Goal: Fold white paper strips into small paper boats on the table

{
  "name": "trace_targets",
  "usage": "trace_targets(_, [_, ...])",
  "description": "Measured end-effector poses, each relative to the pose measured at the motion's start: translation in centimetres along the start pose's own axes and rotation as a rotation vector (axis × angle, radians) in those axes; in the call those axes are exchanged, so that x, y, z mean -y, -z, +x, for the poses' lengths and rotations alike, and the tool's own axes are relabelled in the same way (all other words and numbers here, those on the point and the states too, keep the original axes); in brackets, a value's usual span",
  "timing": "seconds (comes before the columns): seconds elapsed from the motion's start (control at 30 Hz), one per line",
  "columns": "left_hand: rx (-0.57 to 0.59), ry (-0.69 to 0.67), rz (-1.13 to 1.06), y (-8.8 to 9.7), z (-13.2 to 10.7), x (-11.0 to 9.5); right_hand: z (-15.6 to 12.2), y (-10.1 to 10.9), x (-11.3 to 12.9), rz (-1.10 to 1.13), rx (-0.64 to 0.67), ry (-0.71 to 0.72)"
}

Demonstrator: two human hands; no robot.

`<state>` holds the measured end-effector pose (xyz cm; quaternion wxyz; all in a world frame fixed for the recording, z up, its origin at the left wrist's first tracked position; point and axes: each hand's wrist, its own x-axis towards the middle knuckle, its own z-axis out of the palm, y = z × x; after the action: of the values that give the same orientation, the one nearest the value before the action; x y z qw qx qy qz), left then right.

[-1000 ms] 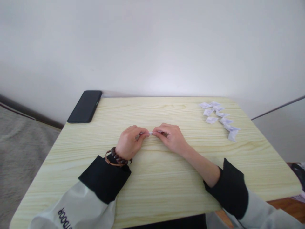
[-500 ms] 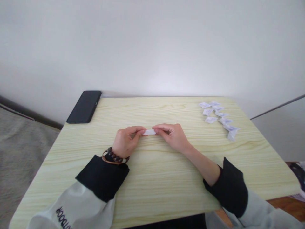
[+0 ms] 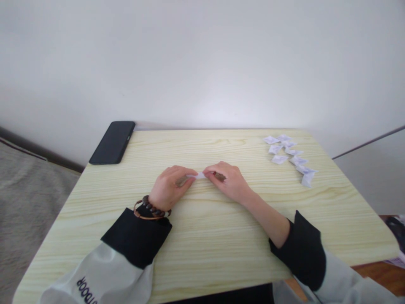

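My left hand (image 3: 170, 187) and my right hand (image 3: 228, 180) meet at the middle of the light wooden table (image 3: 202, 236). Both pinch a small white folded paper piece (image 3: 198, 175) between their fingertips, low over the tabletop. The left pinches its left end, the right its right end. Most of the paper is hidden by my fingers. A beaded bracelet (image 3: 152, 209) sits on my left wrist.
Several small folded white paper pieces (image 3: 290, 155) lie in a loose cluster at the table's far right. A black phone (image 3: 113, 142) rests face down at the far left corner, overhanging the edge. A white wall stands behind the table.
The hands spread slightly half a second ago, showing more of the paper strip, and have now closed in and lowered toward the table again.
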<state>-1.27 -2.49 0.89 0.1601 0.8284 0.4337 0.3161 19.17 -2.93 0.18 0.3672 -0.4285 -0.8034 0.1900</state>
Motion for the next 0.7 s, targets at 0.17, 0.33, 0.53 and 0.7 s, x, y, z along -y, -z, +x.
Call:
trace_targets(0.17, [0.037,-0.042,0.042,-0.02,0.02,0.37,-0.03,-0.01,-0.22,-0.050,0.079,0.085])
trace_targets(0.33, [0.023,-0.068,0.046,0.00,0.08,0.12,-0.04,0.04,-0.15,-0.100,0.105,0.105])
trace_targets(0.53, [0.018,-0.068,0.023,0.09,0.22,-0.42,-0.02,0.01,0.05,-0.133,0.124,0.127])
trace_targets(0.7, [-0.004,-0.013,0.063,-0.06,0.16,-0.39,-0.05,-0.21,0.19,-0.107,0.126,0.133])
